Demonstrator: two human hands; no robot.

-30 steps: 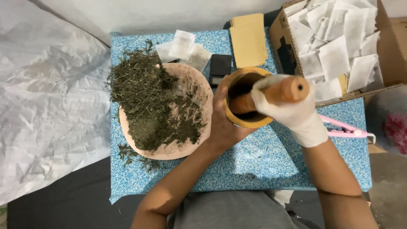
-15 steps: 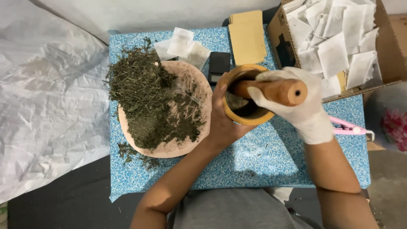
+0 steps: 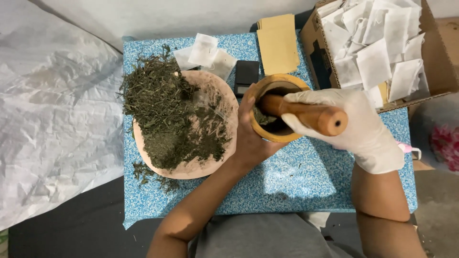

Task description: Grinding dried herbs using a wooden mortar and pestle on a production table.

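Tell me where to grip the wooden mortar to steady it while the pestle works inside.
Grip the mortar round its outer wall from the left, as the left hand does: the right hand and slanted pestle occupy the right side.

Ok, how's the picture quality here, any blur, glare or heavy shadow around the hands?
Head view: soft, even light, no glare. The white-gloved right hand and the wooden pestle it grips look sharp, as does the bare left hand cupping the round wooden mortar. The mortar's inside is shadowed. The dried green herbs on the blue speckled table are crisp.
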